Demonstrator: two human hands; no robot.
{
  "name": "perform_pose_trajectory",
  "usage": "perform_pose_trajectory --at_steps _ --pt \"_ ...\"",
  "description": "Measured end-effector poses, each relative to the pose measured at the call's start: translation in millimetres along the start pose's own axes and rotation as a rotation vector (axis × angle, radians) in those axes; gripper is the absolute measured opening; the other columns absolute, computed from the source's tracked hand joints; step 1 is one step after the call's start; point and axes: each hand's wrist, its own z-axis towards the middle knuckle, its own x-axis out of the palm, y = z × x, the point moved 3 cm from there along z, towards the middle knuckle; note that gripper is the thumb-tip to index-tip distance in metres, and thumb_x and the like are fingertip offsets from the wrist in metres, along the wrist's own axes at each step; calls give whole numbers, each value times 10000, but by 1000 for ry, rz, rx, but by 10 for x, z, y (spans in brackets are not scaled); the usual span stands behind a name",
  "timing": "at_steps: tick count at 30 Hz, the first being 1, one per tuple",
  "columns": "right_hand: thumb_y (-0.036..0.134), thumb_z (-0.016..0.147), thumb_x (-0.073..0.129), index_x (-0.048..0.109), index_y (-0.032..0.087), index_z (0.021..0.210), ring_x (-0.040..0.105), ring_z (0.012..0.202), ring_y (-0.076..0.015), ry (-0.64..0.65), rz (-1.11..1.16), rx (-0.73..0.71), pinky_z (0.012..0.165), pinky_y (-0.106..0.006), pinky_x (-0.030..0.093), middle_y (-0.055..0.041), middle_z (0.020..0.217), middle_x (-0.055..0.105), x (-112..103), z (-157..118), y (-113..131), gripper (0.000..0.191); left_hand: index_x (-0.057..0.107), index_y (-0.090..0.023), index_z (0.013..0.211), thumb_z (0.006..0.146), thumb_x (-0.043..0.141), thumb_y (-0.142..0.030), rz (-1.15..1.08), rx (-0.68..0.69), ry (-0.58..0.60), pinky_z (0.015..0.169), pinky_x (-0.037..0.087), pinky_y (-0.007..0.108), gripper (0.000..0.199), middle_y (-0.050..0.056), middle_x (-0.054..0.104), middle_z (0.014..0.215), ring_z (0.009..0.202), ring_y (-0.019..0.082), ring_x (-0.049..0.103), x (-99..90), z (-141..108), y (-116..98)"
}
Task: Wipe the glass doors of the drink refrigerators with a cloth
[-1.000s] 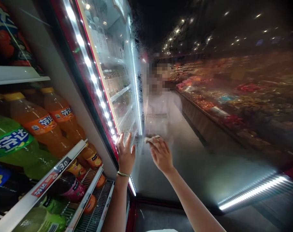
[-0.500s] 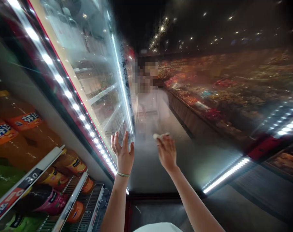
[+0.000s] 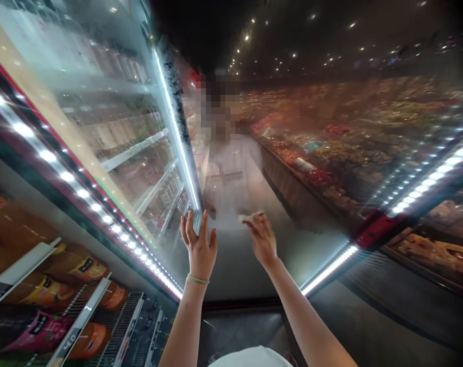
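Right hand at the middle of the glass door, fingers curled over a small pale cloth, narrow grip, cloth poking out past the fingertips. Left hand left of it on the same door, nothing held, fingers spread wide; whether it presses the pane or hovers just before it, cannot tell. Likely trouble: cloth is small and bunched, so a loose pinch could let it slip and leave bare fingertips dragging on the glass. Pane looks hazy, perhaps damp; a spread palm leaned on it might skid or print marks. If the door is free to swing, uneven push from the two hands could shift it. Edges: light strip slants along the door's left side, bottled-drink shelf beyond that, lower left; a left elbow swung wide might knock it. Red frame piece bounds the door's right side, a second light strip above it. Most room: plain glass right of the cloth, up to that frame; less on the left.
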Motion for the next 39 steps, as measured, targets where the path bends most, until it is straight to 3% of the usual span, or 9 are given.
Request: perform_pose_trajectory --at_steps 3,6,10,13,18,21,26,33,39 --pt "38 980 430 409 290 1584 236 1575 -337 -212 -92 231 1203 -632 392 -96 1703 278 -238 -47 -599 654 416 -264 1571 964 606 -191 -10 -2 19 1245 281 645 640 172 300 1640 1579 398 176 100 -41 -175" --pt "63 1000 348 297 238 1632 160 1589 -359 -320 -123 391 1195 -720 315 -127 1727 155 -254 -68 -642 658 433 -276 1560 960 611 -186 -31 -3 50 1243 289 644 632 166 303 1645 1583 394 177 201 -94 -369" --pt "18 969 401 317 297 1625 223 1582 -301 -54 -6 154 1225 -565 396 -71 1704 274 -111 -60 -224 717 447 -273 1551 952 621 -170 -24 5 61 1251 282 625 633 163 293 1656 1591 377 166 305 -126 -560" --pt "4 957 459 482 357 1536 325 1554 -253 104 25 -21 1228 -444 429 -17 1644 422 -213 -65 -394 679 433 -276 1561 947 628 -166 -16 -6 50 1256 261 628 653 162 285 1665 1593 375 160 379 -125 -669" --pt "33 981 410 357 319 1606 199 1587 -339 -174 -60 232 1212 -657 360 -84 1723 224 -625 -354 -1257 689 388 -281 1587 940 630 -166 -27 -32 51 1248 251 657 700 164 231 1692 1598 397 116 581 -181 -979" --pt "35 978 356 240 271 1648 90 1601 -347 -168 -60 341 1199 -715 317 -115 1737 129 -622 -608 -1255 719 407 -282 1577 938 621 -156 -46 -24 85 1242 263 662 685 160 224 1697 1599 403 105 739 -247 -1238" --pt "32 950 456 526 356 1508 314 1558 -276 177 47 53 1238 -486 405 -15 1657 397 -534 -533 -1189 649 447 -277 1554 937 619 -172 -55 -32 102 1237 274 664 649 151 221 1701 1601 403 88 907 -316 -1494" --pt "10 957 386 337 274 1617 147 1593 -355 -135 -37 265 1184 -670 405 -81 1727 201 -915 -665 -1791 712 380 -270 1591 948 614 -182 -34 -62 81 1237 273 660 690 165 183 1709 1604 396 73 1086 -411 -1717" --pt "10 965 436 576 345 1467 386 1526 -229 176 82 -92 1228 -402 425 0 1539 561 -854 -559 -1699 619 304 -256 1622 952 609 -169 18 -76 65 1241 257 662 741 187 174 1709 1600 407 79 1196 -474 -1936"
